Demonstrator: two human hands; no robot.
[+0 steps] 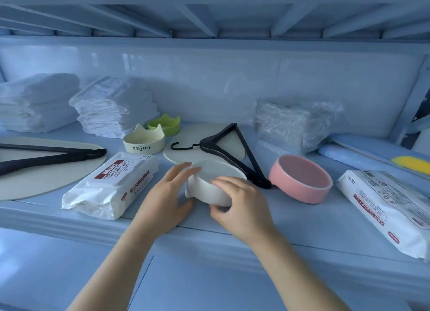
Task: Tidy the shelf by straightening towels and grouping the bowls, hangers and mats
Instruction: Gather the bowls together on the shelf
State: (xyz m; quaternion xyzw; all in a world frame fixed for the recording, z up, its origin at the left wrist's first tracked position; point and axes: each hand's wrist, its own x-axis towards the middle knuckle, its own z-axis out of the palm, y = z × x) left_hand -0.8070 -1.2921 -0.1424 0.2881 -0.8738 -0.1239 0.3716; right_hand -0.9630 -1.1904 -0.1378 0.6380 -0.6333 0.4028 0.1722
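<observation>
A white bowl (210, 178) sits tilted near the shelf's front edge, held between both hands. My left hand (169, 199) cups its left side with fingers on the rim. My right hand (239, 206) grips its right front wall. A pink bowl (301, 179) stands to the right. A cream cat-ear bowl marked "Enjoy" (143, 140) and a green cat-ear bowl (165, 124) stand behind. One black hanger (235, 147) lies on a round mat (186, 145); another hanger (51, 156) lies on a larger mat (35, 182) at left. Two towel stacks (35, 101) (114, 105) sit at back left.
A wet-wipe pack (111, 185) lies left of the hands and another (388, 208) at far right. A plastic-wrapped bundle (295, 122) sits at back right, with a blue item and yellow sponge (411, 164) beside it. The shelf above (209, 19) hangs low overhead.
</observation>
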